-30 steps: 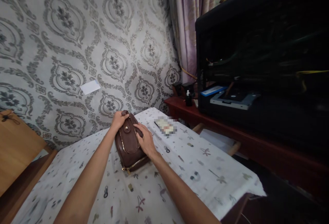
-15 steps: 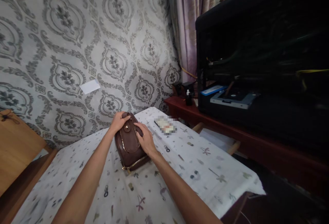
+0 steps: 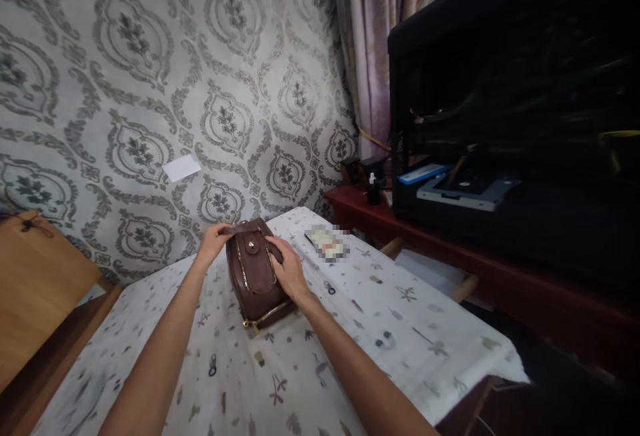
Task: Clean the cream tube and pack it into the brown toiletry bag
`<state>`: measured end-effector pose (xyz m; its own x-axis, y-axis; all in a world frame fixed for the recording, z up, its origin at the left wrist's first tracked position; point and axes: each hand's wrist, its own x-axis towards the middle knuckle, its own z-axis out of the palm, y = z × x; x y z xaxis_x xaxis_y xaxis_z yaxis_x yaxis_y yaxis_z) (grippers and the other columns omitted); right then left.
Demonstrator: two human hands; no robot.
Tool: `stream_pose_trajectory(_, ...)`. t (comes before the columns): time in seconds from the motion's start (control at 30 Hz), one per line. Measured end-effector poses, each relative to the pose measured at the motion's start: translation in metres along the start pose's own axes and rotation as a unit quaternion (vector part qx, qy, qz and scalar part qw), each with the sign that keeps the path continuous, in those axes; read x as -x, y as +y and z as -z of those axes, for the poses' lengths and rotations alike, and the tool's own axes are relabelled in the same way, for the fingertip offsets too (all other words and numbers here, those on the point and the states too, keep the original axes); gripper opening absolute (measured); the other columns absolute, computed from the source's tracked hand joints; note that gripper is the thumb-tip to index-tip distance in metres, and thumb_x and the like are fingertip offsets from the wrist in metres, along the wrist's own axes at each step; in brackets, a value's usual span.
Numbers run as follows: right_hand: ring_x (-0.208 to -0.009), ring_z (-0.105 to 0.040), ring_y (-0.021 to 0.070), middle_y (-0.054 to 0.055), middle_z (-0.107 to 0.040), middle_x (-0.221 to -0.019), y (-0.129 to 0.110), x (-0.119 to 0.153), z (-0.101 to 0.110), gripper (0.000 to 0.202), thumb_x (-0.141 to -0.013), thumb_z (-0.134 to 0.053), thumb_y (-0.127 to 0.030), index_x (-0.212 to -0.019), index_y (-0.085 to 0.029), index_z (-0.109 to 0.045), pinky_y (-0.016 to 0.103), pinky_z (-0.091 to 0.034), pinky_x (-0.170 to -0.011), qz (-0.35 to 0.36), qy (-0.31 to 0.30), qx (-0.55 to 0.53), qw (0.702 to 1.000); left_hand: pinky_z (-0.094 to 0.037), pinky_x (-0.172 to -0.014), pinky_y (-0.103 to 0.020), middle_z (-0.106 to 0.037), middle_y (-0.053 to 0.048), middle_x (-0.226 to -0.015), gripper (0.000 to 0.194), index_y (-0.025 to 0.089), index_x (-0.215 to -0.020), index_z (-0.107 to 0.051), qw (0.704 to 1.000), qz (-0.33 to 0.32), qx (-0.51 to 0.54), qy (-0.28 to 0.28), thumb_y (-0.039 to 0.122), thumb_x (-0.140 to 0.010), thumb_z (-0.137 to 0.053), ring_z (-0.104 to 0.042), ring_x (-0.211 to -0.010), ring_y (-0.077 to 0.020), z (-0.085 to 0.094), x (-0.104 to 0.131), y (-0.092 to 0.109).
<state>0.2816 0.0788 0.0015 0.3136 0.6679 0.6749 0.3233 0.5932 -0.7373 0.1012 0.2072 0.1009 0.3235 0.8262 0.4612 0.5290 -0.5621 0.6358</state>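
Observation:
A small brown leather bag (image 3: 259, 277) with gold zips and a round snap button on its front pocket lies on the patterned cloth. At the bag's upper left corner, my left hand (image 3: 215, 244) pinches a brown strap or tab (image 3: 240, 228), drawn out toward the left. My right hand (image 3: 291, 268) wraps round the bag's right side, thumb on the edge of the front pocket. The fingers of that hand are partly hidden behind the bag. To the right of it, apart from both hands, lies a phone-like flat item (image 3: 327, 244) with a blurred-out face.
The white printed cloth (image 3: 400, 369) covers the table. A wooden board (image 3: 40, 289) stands at the left. On the right, a dark red shelf (image 3: 350, 203) carries a small black bottle (image 3: 373, 191) and a large black casing (image 3: 525, 89). A white paper (image 3: 181, 167) is on the wall.
My left hand has shifted left from the bag's top and now stretches the brown strap or tab outward. My right hand keeps its hold on the side. The view has turned slightly left.

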Motion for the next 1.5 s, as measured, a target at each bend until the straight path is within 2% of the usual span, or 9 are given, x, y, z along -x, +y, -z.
stream_pose_trajectory(0.3,-0.126,-0.057,0.0249,0.01,-0.065,-0.132,0.005,0.0,-0.003,0.043,-0.086,-0.051,-0.02,-0.127,-0.022,-0.065,0.045,-0.041,-0.113,0.0,0.011,0.007,1.0,-0.038,-0.065,-0.029,-0.063,-0.002,-0.064,0.012,0.018,-0.067,-0.066,0.988,-0.003,-0.147,0.039,0.028,-0.073,-0.061,-0.054,-0.066,-0.0194,0.001,0.0,0.006)
stream_pose_trajectory(0.57,-0.125,-0.058,0.025,0.009,-0.066,-0.13,0.003,0.0,-0.002,0.043,-0.086,-0.051,-0.02,-0.126,-0.023,-0.065,0.045,-0.042,-0.112,0.006,0.015,-0.001,1.0,-0.038,-0.068,-0.029,-0.065,-0.005,-0.072,0.015,0.018,-0.077,-0.069,0.973,-0.03,-0.227,0.006,0.028,-0.08,-0.058,-0.056,-0.074,-0.0217,0.007,0.015,0.028)
stream_pose_trajectory(0.8,-0.125,-0.059,0.0249,0.011,-0.066,-0.131,0.001,0.0,-0.001,0.043,-0.086,-0.052,-0.021,-0.126,-0.021,-0.065,0.044,-0.043,-0.111,-0.001,0.01,0.004,1.0,-0.04,-0.065,-0.029,-0.063,-0.003,-0.069,0.022,0.017,-0.08,-0.067,0.974,-0.026,-0.225,-0.03,0.034,-0.084,-0.055,-0.056,-0.067,-0.0198,0.006,0.023,0.04)
stream_pose_trajectory(0.87,-0.125,-0.058,0.0251,0.011,-0.066,-0.131,0.0,0.0,-0.001,0.043,-0.086,-0.052,-0.022,-0.126,-0.021,-0.065,0.044,-0.043,-0.111,-0.003,0.01,0.003,1.0,-0.043,-0.069,-0.029,-0.068,-0.003,-0.077,0.018,0.017,-0.088,-0.068,0.978,-0.035,-0.201,-0.031,0.031,-0.081,-0.058,-0.059,-0.074,-0.0198,0.001,0.021,0.044)
stream_pose_trajectory(1.0,-0.123,-0.06,0.025,0.01,-0.066,-0.132,-0.006,0.0,0.001,0.047,-0.085,-0.052,-0.021,-0.131,-0.021,-0.061,0.044,-0.044,-0.11,-0.01,0.015,0.01,1.0,-0.046,-0.081,-0.029,-0.072,-0.003,-0.099,0.029,0.019,-0.103,-0.069,0.989,-0.06,-0.129,-0.05,0.024,-0.075,-0.062,-0.063,-0.09,-0.0195,-0.016,0.014,0.056)
stream_pose_trajectory(1.1,-0.12,-0.061,0.0253,0.011,-0.066,-0.129,-0.01,0.001,0.002,0.051,-0.083,-0.052,-0.017,-0.133,-0.02,-0.059,0.044,-0.046,-0.108,-0.013,0.03,0.042,0.999,-0.045,-0.076,-0.028,-0.071,0.0,-0.085,0.02,0.019,-0.09,-0.072,0.988,-0.06,-0.12,-0.073,0.027,-0.073,-0.065,-0.062,-0.08,-0.0188,-0.03,0.006,0.064)
stream_pose_trajectory(1.17,-0.119,-0.062,0.0256,0.011,-0.067,-0.126,-0.011,0.003,0.002,0.049,-0.083,-0.053,-0.017,-0.13,-0.021,-0.061,0.045,-0.047,-0.107,-0.002,0.04,0.064,0.997,-0.042,-0.069,-0.028,-0.066,0.001,-0.069,0.01,0.02,-0.075,-0.07,0.987,-0.052,-0.136,-0.064,0.029,-0.073,-0.066,-0.058,-0.071,-0.0185,-0.036,0.002,0.067)
stream_pose_trajectory(1.23,-0.119,-0.062,0.0258,0.011,-0.068,-0.124,-0.012,0.006,0.002,0.045,-0.083,-0.053,-0.017,-0.126,-0.021,-0.064,0.044,-0.048,-0.107,0.008,0.046,0.079,0.996,-0.039,-0.065,-0.028,-0.06,0.001,-0.06,0.013,0.02,-0.065,-0.066,0.988,-0.038,-0.144,-0.046,0.03,-0.073,-0.067,-0.055,-0.066,-0.0186,-0.04,-0.001,0.067)
stream_pose_trajectory(1.5,-0.122,-0.062,0.0269,0.015,-0.066,-0.128,-0.011,0.015,0.0,0.038,-0.089,-0.051,-0.019,-0.124,-0.018,-0.066,0.045,-0.048,-0.108,0.019,0.05,0.078,0.996,-0.035,-0.061,-0.029,-0.057,0.001,-0.057,0.021,0.02,-0.057,-0.056,0.993,-0.002,-0.113,-0.012,0.031,-0.073,-0.066,-0.053,-0.062,-0.018,-0.042,-0.004,0.06)
